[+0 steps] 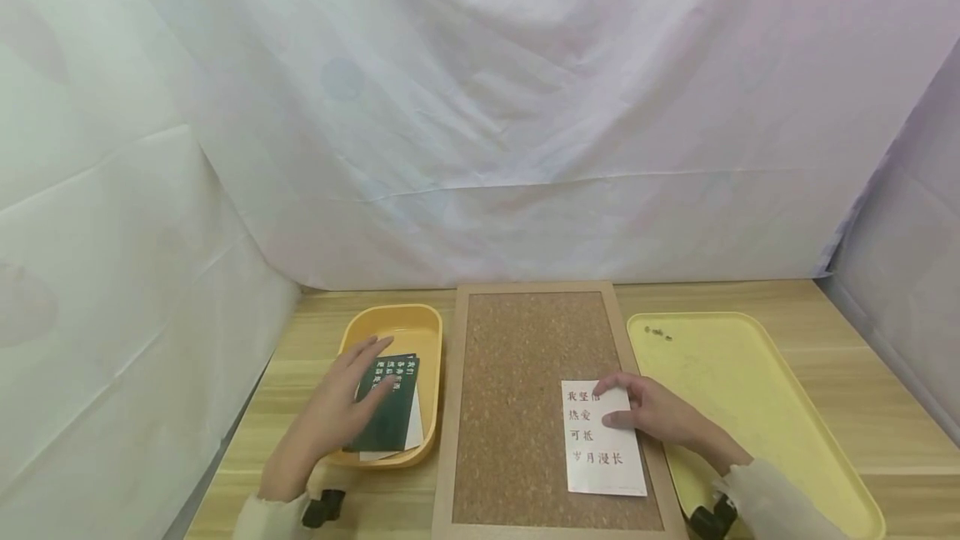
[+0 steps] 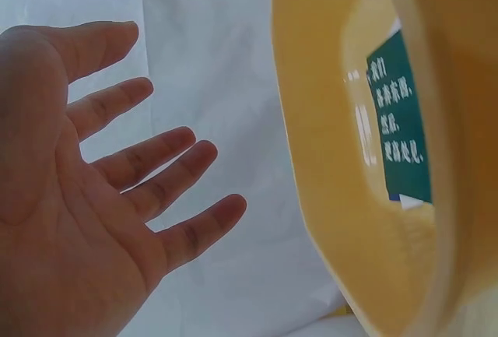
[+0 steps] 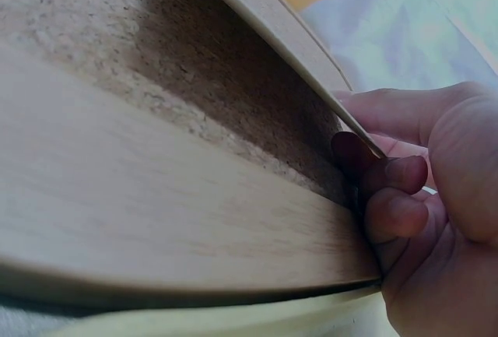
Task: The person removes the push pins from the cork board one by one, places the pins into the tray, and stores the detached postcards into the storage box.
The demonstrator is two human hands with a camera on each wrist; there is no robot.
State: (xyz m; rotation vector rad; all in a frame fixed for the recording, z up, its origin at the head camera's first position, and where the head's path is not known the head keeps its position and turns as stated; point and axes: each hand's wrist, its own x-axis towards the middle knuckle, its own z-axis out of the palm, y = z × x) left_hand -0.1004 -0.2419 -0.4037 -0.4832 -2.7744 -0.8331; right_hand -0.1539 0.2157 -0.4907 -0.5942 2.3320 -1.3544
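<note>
A white card with red writing is pinched at its right side by my right hand, above the right part of a wood-framed cork board. In the right wrist view the card appears edge-on, raised off the cork, with fingertips beneath it and a shadow below. My left hand hovers with spread fingers over the left side of an orange-yellow tray, holding nothing. Inside that tray, a green card with white writing lies on other cards, partly hidden by the hand.
To the board's right lies a flat yellow tray with several small dark bits near its far left corner. Everything stands on a wooden table. White cloth hangs behind and at both sides.
</note>
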